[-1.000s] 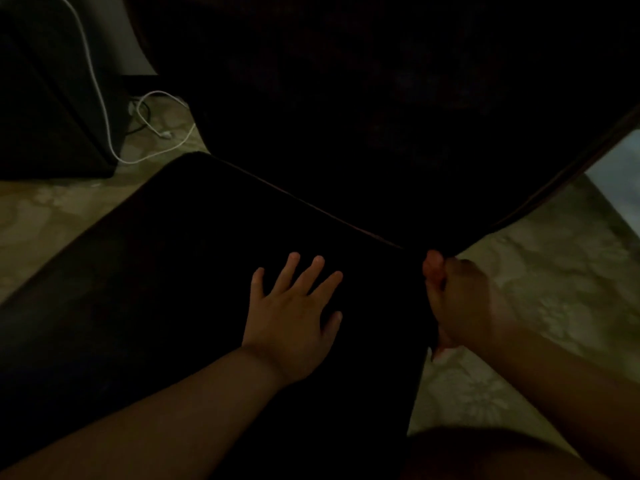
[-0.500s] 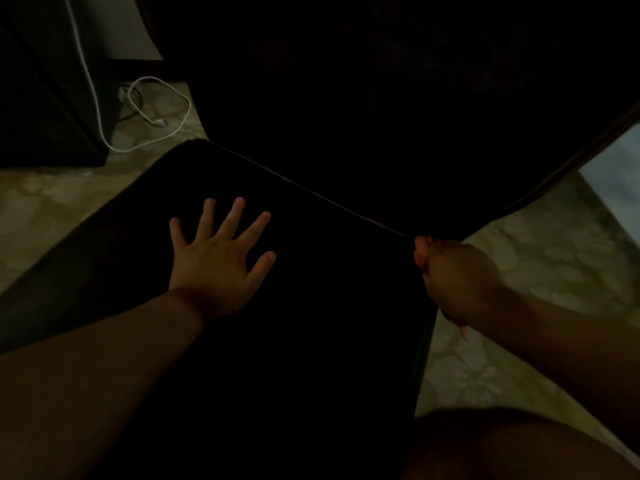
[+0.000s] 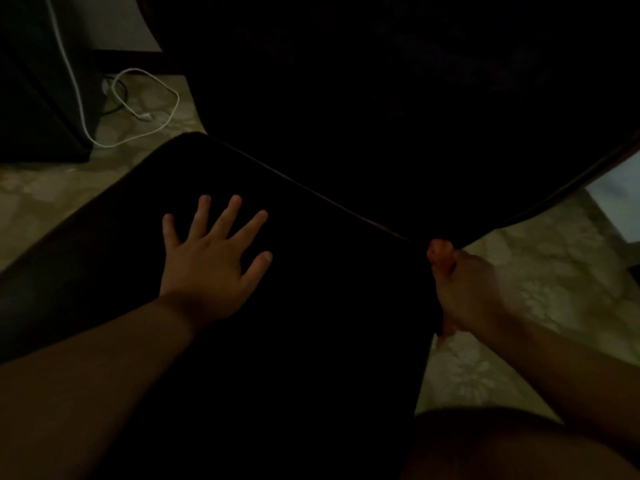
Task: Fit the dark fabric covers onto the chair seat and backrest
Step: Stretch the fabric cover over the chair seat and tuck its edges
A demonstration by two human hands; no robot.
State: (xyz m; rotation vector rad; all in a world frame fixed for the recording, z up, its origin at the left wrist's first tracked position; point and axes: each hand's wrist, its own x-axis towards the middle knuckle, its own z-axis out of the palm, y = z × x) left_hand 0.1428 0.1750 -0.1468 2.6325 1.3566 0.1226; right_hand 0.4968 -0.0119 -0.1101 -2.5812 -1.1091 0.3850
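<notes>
Dim room, 1 person, 2 bare hands. Seat cover (image 3: 311,323): dark fabric, lay over chair seat in centre, backrest (image 3: 398,116) rising dark behind. L hand (image 3: 211,268): flat on cover, fingers straight & spread. R hand (image 3: 464,289): curled tight, gripped cover edge at seat's rear R corner. White cable (image 3: 152,116) looped on patterned floor (image 3: 554,289), far L.

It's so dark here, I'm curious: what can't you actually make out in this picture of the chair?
- Head view, right hand: its fingertips, curled round the seat cover edge, are hidden behind the fabric.
- Backrest: darkness swallows any folds or seams; its top is cut off by the frame.
- Seat front: cut off by the bottom edge and hidden by the left hand and its forearm.
- White cable: its upper end leaves the frame.
</notes>
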